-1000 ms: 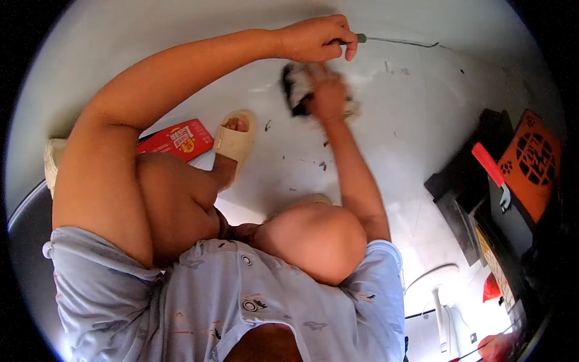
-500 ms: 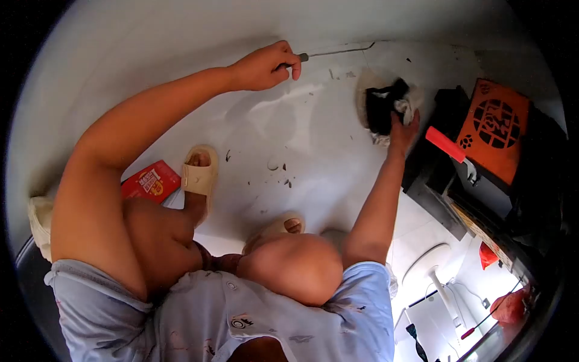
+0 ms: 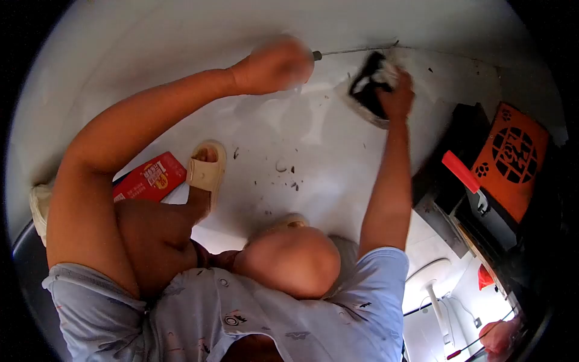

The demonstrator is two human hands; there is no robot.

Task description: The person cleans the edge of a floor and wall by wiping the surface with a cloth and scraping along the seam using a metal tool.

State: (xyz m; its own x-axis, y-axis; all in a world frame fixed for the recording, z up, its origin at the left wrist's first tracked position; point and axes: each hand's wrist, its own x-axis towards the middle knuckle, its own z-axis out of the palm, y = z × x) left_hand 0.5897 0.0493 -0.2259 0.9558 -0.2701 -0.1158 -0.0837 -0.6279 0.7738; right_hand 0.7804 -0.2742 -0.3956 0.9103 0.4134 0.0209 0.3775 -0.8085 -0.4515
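Observation:
Blurred by motion, my left hand (image 3: pixel 280 65) is closed round the dark handle of a thin metal hook tool (image 3: pixel 356 50). Its slim shaft runs rightward along the seam between wall and floor, and the small bent tip lies close to that seam. A bunched black-and-white cloth (image 3: pixel 367 84) is gripped in my right hand (image 3: pixel 398 95), pressed to the floor just below the tool's tip. My fingers hide part of the cloth.
Dark crumbs (image 3: pixel 293 170) are scattered on the pale floor (image 3: pixel 325 145). A red box (image 3: pixel 154 178) lies beside my slippered foot. To the right stand an orange panel (image 3: pixel 512 157) with black print and a red-handled tool (image 3: pixel 461 172). A white round-based stand (image 3: pixel 431 274) is farther down.
My right hand has carried the cloth up and slightly left toward the wall seam. My left hand and the hook tool have shifted a little right. The view has also moved slightly.

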